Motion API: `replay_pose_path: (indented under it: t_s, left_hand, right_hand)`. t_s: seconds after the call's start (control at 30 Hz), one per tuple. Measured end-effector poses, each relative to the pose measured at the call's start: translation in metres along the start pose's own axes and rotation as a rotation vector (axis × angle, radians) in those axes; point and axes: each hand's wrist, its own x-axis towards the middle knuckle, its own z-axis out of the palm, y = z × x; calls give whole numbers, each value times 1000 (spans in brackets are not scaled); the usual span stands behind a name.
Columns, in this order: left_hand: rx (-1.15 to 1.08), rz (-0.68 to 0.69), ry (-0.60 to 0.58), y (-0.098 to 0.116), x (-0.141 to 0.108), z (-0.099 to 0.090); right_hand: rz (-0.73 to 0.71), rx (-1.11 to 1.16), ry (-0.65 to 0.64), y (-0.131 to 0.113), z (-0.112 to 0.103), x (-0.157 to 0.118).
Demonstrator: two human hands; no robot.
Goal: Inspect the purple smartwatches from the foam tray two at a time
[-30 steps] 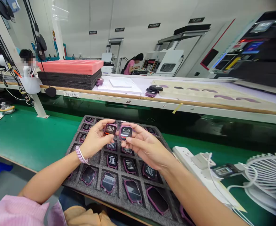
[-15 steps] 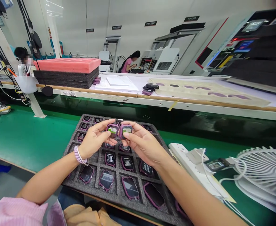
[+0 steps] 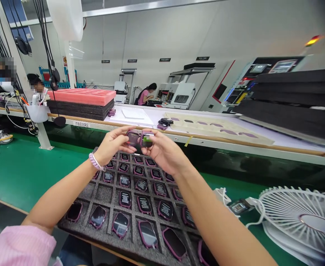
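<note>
Fingers (image 3: 117, 137) around side-by-side, screen-up watches (image 3: 133, 137)

1. Two purple-rimmed watch bodies, one (image 3: 133, 137) with a dark screen and the other (image 3: 146, 139) showing green, meet above a charcoal-grey foam tray (image 3: 101, 194).
2. Purple-edged watch units (image 3: 144, 203) with black faces and white lettering fill the tray.
3. A green mat (image 3: 15, 168) covers the bench.
4. A pale lilac bracelet (image 3: 95, 162) circles one wrist; the sleeve (image 3: 18, 246) is pink.
5. A salmon-pink foam slab (image 3: 81, 96) tops black trays.
6. The fan (image 3: 301, 218) is white.
</note>
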Motion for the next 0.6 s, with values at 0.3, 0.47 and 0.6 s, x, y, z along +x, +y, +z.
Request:
replay_pose_path:
  t_s: [0.3,0.47,0.6]
  left_hand:
    - [22,138,2,14,43,7]
    - [61,201,58,4,44,1]
    - [94,255,99,1,46,0]
  right_hand:
    - [-203,-27,87,-26,-19,28]
    - [-224,-91,96,-24,-26,26]
    - [-234,-101,75,-21,-26,30]
